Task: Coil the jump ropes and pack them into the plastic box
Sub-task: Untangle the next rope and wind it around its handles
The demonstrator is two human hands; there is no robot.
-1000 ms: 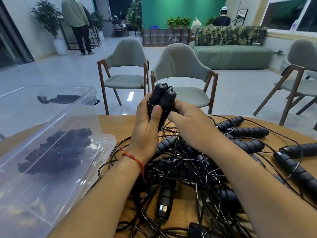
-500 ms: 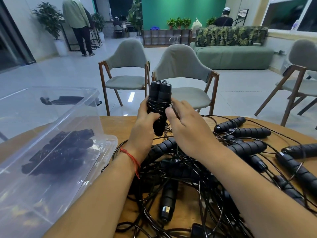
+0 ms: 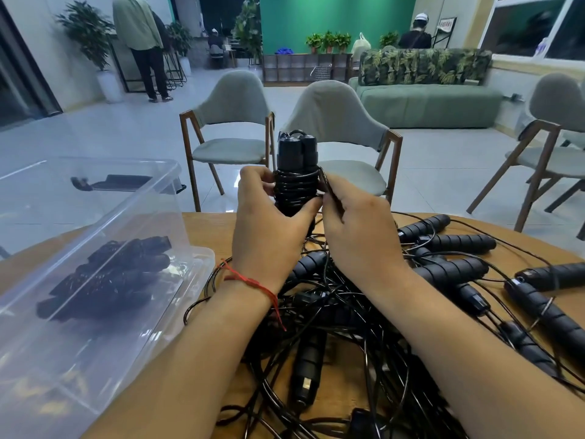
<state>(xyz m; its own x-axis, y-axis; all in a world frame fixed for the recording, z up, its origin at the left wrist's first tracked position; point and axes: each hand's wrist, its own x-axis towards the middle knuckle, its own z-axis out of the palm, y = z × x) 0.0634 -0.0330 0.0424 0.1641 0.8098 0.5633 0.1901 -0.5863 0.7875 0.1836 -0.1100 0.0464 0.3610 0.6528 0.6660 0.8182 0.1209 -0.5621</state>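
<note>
My left hand (image 3: 269, 239) grips a coiled jump rope (image 3: 296, 172), two black handles held upright side by side with black cord wound round them. My right hand (image 3: 357, 236) pinches the cord at the right side of the coil. Both hands are raised above a tangled pile of jump ropes (image 3: 395, 296) with black foam handles on the wooden table (image 3: 209, 229). At the left stands the clear plastic box (image 3: 104, 217), with several coiled black ropes (image 3: 104, 274) inside it.
The box lid lies under or beside the box at its right edge (image 3: 199, 261). Loose handles (image 3: 456, 242) spread to the table's right edge. Grey chairs (image 3: 342, 131) stand just beyond the table. People stand far back in the room.
The bundle has turned from tilted to upright and risen a little. More cord is wound round the handles, and my right hand has shifted to the coil's right side.
</note>
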